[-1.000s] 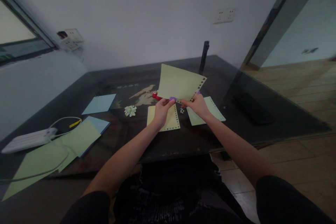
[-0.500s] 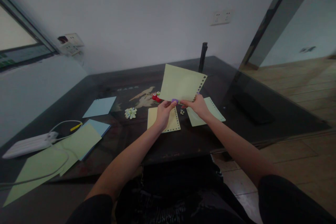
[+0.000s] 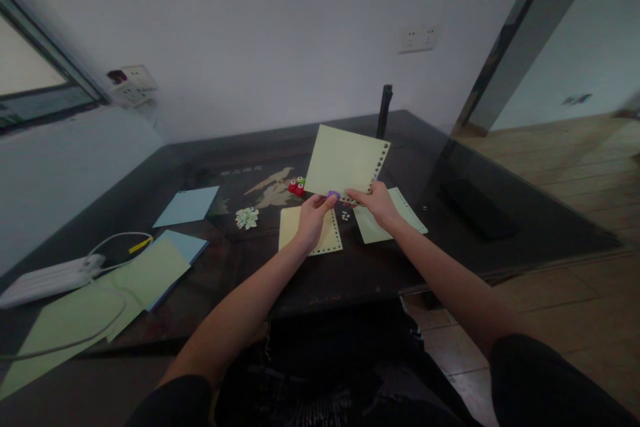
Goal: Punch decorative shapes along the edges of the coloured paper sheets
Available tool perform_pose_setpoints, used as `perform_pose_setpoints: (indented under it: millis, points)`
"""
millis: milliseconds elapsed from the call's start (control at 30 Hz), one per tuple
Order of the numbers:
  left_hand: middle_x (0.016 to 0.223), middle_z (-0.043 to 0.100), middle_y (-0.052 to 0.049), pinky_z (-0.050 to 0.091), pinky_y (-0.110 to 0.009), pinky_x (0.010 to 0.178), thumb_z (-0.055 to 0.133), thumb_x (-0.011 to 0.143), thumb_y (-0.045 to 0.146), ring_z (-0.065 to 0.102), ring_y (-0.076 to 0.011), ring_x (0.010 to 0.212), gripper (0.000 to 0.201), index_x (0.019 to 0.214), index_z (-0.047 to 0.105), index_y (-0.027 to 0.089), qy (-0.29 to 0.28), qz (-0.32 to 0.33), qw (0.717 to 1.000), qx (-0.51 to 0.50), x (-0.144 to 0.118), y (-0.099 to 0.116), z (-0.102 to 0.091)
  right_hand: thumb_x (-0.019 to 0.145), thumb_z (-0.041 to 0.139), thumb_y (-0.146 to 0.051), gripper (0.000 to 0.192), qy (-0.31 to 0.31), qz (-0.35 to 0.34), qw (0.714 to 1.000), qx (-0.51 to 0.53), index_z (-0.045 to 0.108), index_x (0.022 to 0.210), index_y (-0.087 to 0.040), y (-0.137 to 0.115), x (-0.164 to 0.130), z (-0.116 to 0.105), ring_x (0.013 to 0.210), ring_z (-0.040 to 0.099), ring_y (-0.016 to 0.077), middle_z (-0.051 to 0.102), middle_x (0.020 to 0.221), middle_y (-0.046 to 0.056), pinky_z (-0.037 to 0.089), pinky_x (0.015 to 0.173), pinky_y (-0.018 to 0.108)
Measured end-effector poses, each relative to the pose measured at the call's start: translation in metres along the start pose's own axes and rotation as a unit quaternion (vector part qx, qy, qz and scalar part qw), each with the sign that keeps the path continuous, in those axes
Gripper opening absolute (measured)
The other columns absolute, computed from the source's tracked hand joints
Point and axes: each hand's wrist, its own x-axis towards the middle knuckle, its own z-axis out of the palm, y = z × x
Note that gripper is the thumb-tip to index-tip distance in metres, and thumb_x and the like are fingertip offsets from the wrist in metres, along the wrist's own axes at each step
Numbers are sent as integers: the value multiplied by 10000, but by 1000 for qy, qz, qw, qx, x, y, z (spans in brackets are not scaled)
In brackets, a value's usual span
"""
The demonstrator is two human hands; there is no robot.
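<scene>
In the head view, the left hand (image 3: 313, 217) and the right hand (image 3: 379, 202) together hold up one pale yellow-green square paper sheet (image 3: 345, 160) above the dark glass-topped table (image 3: 350, 267). Each hand pinches the sheet's lower edge, fingers closed on it. A row of small punched holes runs down the sheet's right edge. A small purple punch (image 3: 333, 194) sits at the lower edge between the two hands; which hand grips it cannot be told.

A short line of pale characters (image 3: 242, 171) is printed under the glass beside a light bird-like figure (image 3: 273, 188), too small and dim to read. No brand or label can be made out elsewhere.

Two more punched sheets lie flat below the hands: a yellow sheet with holes along its edges (image 3: 325, 240), partly under the left hand, and a pale green sheet with holes along its far edge (image 3: 400, 213) under the right wrist. Two light blue sheets lie to the left, one alone (image 3: 187, 205) and one (image 3: 193, 245) peeking from beneath a stack of plain yellow-green sheets (image 3: 100, 300).

Small red and green punches (image 3: 297, 185) cluster behind the held sheet; their count is unclear. A heap of pale punched scraps (image 3: 247, 217) lies near them. A white power strip (image 3: 47, 277) with its cable rests at the far left. Two wall sockets show, one white (image 3: 419, 38) and one by the window (image 3: 131, 77).
</scene>
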Motion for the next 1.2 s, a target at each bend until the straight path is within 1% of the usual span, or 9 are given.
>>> perform_pose_setpoints:
  millis: [133,233,367,533,733,833,1000,1100,1200]
  points:
    - [927,713,-78,422,-327,888,767,657,351,637,-190,914,307,859,688,133,1,-18,1000,-10,-2,2,2,680,720,-432,369,-17,4,1000,3,698,914,-147,2,2,-2,834,683,306,721,767,120,571,723,421]
    - [960,708,-80,420,-332,900,765,665,334,631,-191,942,290,872,689,146,-1,-24,999,-22,-4,3,4,676,714,-401,320,-11,-4,1000,7,695,864,-142,1,2,-2,811,685,290,718,774,123,573,710,406]
    - [892,702,-64,426,-324,890,771,659,331,630,-175,882,268,825,682,140,-7,-37,999,-29,-5,4,6,673,701,-391,309,3,-8,1000,15,689,830,-124,-5,0,0,741,686,264,719,778,128,578,663,378]
    - [883,695,-62,436,-325,886,804,607,327,623,-160,838,331,846,686,130,4,-69,997,-41,-6,6,7,648,705,-384,329,29,1,999,19,690,824,-107,-12,-2,-1,661,680,239,726,806,130,580,613,344]
    - [896,696,-70,455,-307,838,795,630,323,612,-151,817,302,859,713,143,-36,-103,993,-32,-8,10,4,634,715,-411,340,48,-1,999,23,690,807,-120,-11,0,-4,643,678,238,728,786,117,579,600,349]
    - [867,695,-83,460,-308,810,782,647,349,610,-152,787,308,854,716,131,-65,-120,991,-3,-6,10,0,637,714,-415,331,49,6,998,30,689,810,-134,-11,1,-4,635,681,243,728,772,112,577,587,351]
    - [783,696,-82,475,-298,718,749,672,421,603,-145,689,332,804,712,119,-99,-119,983,102,-2,5,0,641,719,-414,324,63,18,997,38,679,801,-136,-11,3,-6,660,692,272,721,755,123,570,585,370]
    - [684,679,-66,468,-284,622,713,685,490,579,-134,586,359,723,698,133,-96,-115,977,152,0,3,2,641,723,-401,311,69,19,997,36,676,792,-134,-11,3,-6,663,690,271,719,755,125,570,589,369]
    - [651,674,-73,451,-277,563,677,705,532,569,-132,528,395,687,678,138,-87,-122,972,181,0,2,2,641,721,-380,299,72,20,996,38,676,793,-126,-11,3,-7,659,687,268,717,749,129,571,586,367]
